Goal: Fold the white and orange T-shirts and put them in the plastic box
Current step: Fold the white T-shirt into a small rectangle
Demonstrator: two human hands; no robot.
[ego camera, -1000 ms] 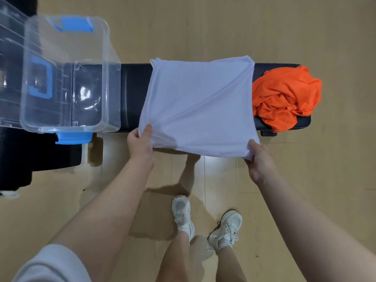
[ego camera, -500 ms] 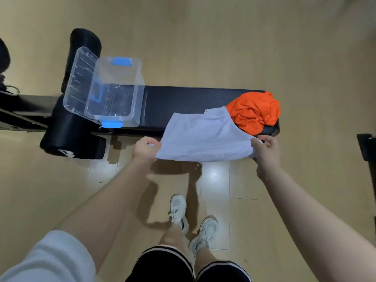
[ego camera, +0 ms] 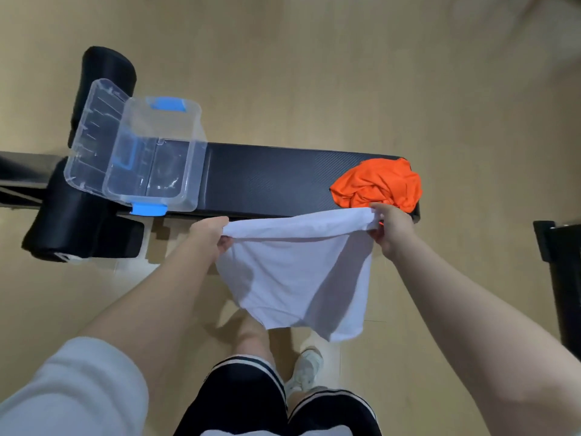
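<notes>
The white T-shirt (ego camera: 298, 272) hangs in the air in front of the black bench (ego camera: 267, 180), stretched between my hands. My left hand (ego camera: 209, 236) grips its upper left edge. My right hand (ego camera: 390, 229) pinches its upper right edge, close to the orange T-shirt (ego camera: 377, 184). That orange shirt lies crumpled on the bench's right end. The clear plastic box (ego camera: 157, 155) with blue latches stands on the bench's left end, its lid (ego camera: 94, 136) swung open to the left. Nothing shows inside the box.
Black padded rollers (ego camera: 81, 228) and the bench frame sit at the left. A dark object (ego camera: 562, 278) stands at the right edge. My legs and white shoes (ego camera: 306, 369) are below the hanging shirt, on a wooden floor.
Both hands pulled the white T-shirt off the bench toward me and lifted it; it now hangs free below my hands. The camera view drew back and up.
</notes>
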